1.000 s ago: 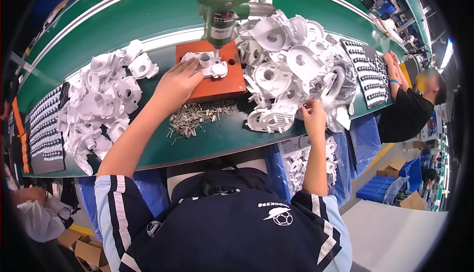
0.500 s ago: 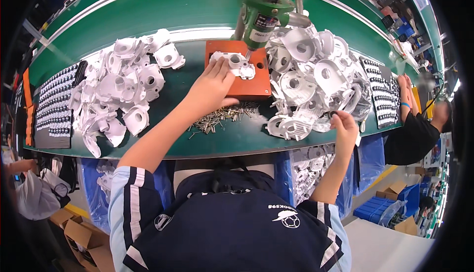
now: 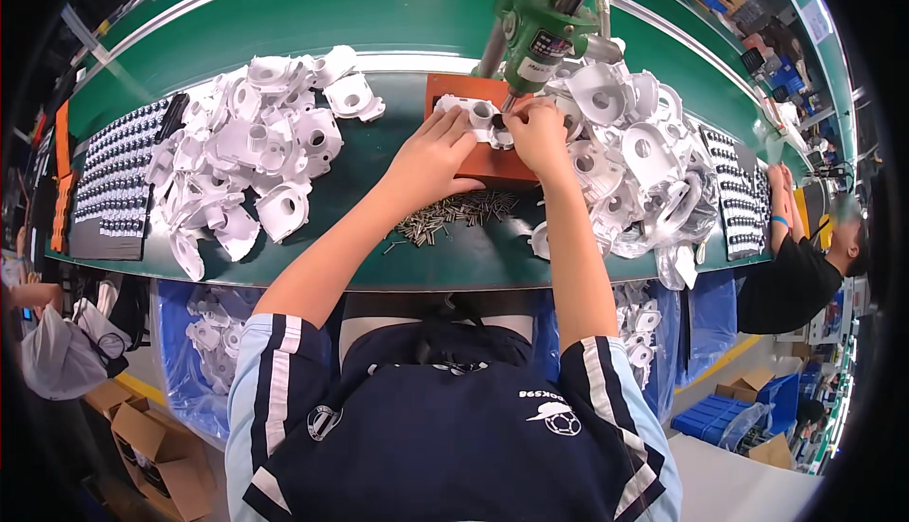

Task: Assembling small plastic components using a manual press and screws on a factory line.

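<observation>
A white plastic housing with a round hole lies on the orange block, below the green press head. My left hand lies over the housing's left end, its fingers stretched flat on it and its thumb spread out toward the block's near edge. At the housing's right end, my right hand is closed in a pinch close to the press tip. A small dark round piece shows at its fingertips; its exact kind is too small to make out.
Heaps of white housings flank the block on both sides. Loose metal pins lie just in front of it. Racks of small dark-and-silver parts stand farther out left and right. Another person's arm rests at the far right.
My right hand has moved left and up from beside the right heap to the housing, bringing the small dark piece. My left hand stays on the housing. The whole view has shifted slightly.
</observation>
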`<act>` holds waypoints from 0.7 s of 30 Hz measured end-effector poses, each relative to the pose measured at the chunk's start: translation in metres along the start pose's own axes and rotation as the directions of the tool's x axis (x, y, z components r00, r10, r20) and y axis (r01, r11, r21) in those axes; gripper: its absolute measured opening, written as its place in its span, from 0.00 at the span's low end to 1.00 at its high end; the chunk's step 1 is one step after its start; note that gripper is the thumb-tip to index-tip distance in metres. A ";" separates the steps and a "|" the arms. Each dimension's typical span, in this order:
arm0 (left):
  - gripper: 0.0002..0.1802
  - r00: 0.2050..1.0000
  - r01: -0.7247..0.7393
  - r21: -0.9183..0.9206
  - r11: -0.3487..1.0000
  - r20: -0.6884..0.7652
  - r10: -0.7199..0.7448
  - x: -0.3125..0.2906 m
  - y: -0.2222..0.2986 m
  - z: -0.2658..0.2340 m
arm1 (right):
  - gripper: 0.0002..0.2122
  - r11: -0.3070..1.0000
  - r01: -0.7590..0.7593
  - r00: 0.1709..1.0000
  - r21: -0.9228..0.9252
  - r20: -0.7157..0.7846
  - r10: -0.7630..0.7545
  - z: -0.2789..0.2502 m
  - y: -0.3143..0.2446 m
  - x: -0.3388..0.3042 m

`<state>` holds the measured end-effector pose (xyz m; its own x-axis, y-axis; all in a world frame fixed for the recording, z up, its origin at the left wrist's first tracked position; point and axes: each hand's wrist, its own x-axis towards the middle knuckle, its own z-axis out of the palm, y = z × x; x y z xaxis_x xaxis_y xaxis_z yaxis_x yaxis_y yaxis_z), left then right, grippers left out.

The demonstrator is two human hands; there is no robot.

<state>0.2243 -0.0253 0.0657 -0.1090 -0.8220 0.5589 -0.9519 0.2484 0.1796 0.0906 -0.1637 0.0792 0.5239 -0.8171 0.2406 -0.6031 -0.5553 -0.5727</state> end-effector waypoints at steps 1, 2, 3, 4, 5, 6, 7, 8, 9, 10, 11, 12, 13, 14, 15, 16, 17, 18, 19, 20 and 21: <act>0.34 1.000 -0.012 -0.014 1.000 0.002 0.012 0.000 0.000 0.001 | 0.08 0.999 0.042 0.998 0.020 -0.046 -0.041 0.000 0.000 0.000; 0.34 1.000 -0.005 -0.012 1.000 -0.001 0.005 0.000 0.000 0.001 | 0.09 0.998 0.027 1.000 -0.063 -0.011 -0.028 0.000 -0.002 -0.001; 0.34 1.000 -0.002 -0.006 1.000 -0.010 0.002 -0.001 0.000 0.001 | 0.11 0.987 0.035 0.999 -0.155 -0.010 -0.037 0.001 -0.004 -0.001; 0.34 1.000 -0.004 -0.013 1.000 -0.013 0.004 -0.001 0.000 0.001 | 0.11 0.989 0.013 1.000 -0.148 0.025 -0.010 0.002 -0.008 0.000; 0.34 1.000 0.001 -0.003 1.000 -0.015 -0.001 -0.001 0.001 0.001 | 0.14 0.982 0.016 0.998 -0.187 -0.057 -0.028 0.002 -0.011 0.000; 0.34 1.000 0.004 -0.005 1.000 -0.013 -0.004 0.000 0.001 0.000 | 0.16 0.971 -0.006 0.993 -0.237 -0.114 -0.021 0.001 -0.015 0.000; 0.34 1.000 0.010 -0.017 1.000 -0.001 -0.010 0.000 0.001 0.000 | 0.16 0.974 0.021 0.989 -0.227 -0.138 -0.053 0.000 -0.018 -0.002; 0.34 1.000 0.011 -0.005 1.000 -0.014 -0.011 0.000 0.002 -0.001 | 0.16 0.960 0.048 0.981 -0.276 -0.169 -0.098 -0.004 -0.020 -0.007; 0.34 1.000 0.013 -0.003 1.000 -0.006 -0.013 0.000 0.002 -0.002 | 0.15 0.947 0.038 0.981 -0.318 -0.171 -0.096 -0.007 -0.022 -0.014; 0.34 1.000 0.018 -0.012 1.000 0.020 -0.017 0.001 0.002 -0.002 | 0.15 0.943 0.074 0.969 -0.323 -0.201 -0.145 -0.013 -0.023 -0.023; 0.34 1.000 0.018 0.001 1.000 -0.003 -0.018 0.001 0.002 -0.003 | 0.13 0.963 0.136 0.967 -0.234 -0.180 -0.181 -0.019 -0.022 -0.034; 0.34 1.000 0.010 -0.002 1.000 -0.009 -0.010 0.001 0.002 -0.002 | 0.11 0.967 0.209 0.957 -0.147 -0.174 -0.234 -0.024 -0.021 -0.049; 0.34 1.000 0.003 -0.006 1.000 -0.014 -0.003 0.000 0.002 -0.002 | 0.09 0.988 0.153 0.988 -0.015 -0.032 -0.153 -0.025 -0.021 -0.067; 0.34 1.000 0.008 -0.005 1.000 -0.014 -0.008 0.000 0.001 -0.002 | 0.08 0.991 0.090 0.990 0.103 0.101 -0.100 -0.025 -0.021 -0.083; 0.34 1.000 0.001 0.006 1.000 -0.026 -0.001 0.000 0.001 -0.001 | 0.08 0.978 0.199 0.969 0.058 0.138 -0.205 -0.020 -0.020 -0.097; 0.34 0.999 -0.015 0.008 1.000 -0.029 0.015 0.000 0.001 0.000 | 0.08 0.967 0.253 0.943 -0.012 0.228 -0.243 -0.014 -0.019 -0.108; 0.34 0.999 -0.014 0.011 1.000 -0.032 0.015 -0.001 0.000 0.002 | 0.08 0.969 0.235 0.936 -0.075 0.285 -0.205 -0.006 -0.018 -0.116; 0.34 1.000 -0.005 0.018 1.000 -0.030 0.006 -0.001 0.000 0.003 | 0.08 0.958 0.268 0.934 -0.104 0.272 -0.232 0.001 -0.016 -0.120; 0.35 1.000 -0.003 0.019 1.000 -0.027 0.004 -0.001 0.000 0.004 | 0.08 0.951 0.264 0.925 -0.161 0.320 -0.203 0.009 -0.014 -0.123; 0.35 1.000 -0.001 0.023 1.000 -0.031 0.001 -0.001 0.000 0.005 | 0.07 0.942 0.289 0.928 -0.171 0.291 -0.232 0.016 -0.012 -0.123; 0.35 1.000 0.003 0.017 1.000 -0.029 -0.002 -0.001 0.000 0.005 | 0.07 0.939 0.303 0.930 -0.162 0.265 -0.254 0.020 -0.011 -0.122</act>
<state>0.2232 -0.0268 0.0609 -0.0982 -0.8072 0.5821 -0.9570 0.2371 0.1673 0.0451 -0.0552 0.0404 0.8002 -0.5777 0.1613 -0.5051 -0.7940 -0.3382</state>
